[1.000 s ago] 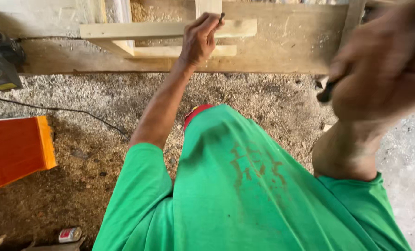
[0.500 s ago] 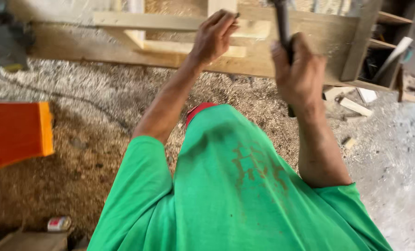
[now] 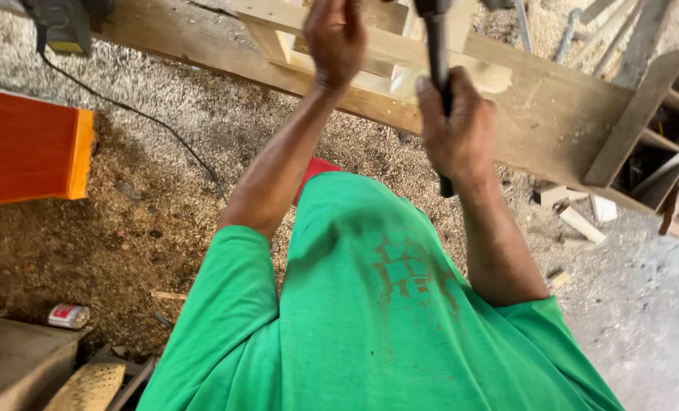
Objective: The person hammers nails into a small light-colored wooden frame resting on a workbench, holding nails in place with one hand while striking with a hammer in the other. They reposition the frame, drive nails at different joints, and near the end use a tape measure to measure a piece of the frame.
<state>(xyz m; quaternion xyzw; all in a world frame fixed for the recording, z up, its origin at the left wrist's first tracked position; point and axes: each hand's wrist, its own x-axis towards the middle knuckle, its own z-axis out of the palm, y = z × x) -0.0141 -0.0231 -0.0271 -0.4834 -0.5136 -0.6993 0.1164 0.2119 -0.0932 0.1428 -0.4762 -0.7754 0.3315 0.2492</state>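
Right hand [image 3: 458,125] grips one hammer [image 3: 438,53]; left hand [image 3: 336,34] holds one wooden frame [image 3: 400,53].

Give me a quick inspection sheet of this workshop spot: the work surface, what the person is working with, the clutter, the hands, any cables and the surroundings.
Surface: long wooden plank, worn, across the top of the view.
Job's things: pale wooden frame on the plank; dark hammer handle, head out of view.
Clutter: wood offcuts on the ground at right; small can at lower left.
Hands: left hand on the wooden frame; right hand, fingers closed around the hammer handle.
Cables: black cable trailing over the sawdust from a power tool.
Surroundings: sawdust-covered ground; orange board at left; wooden shelves at right.
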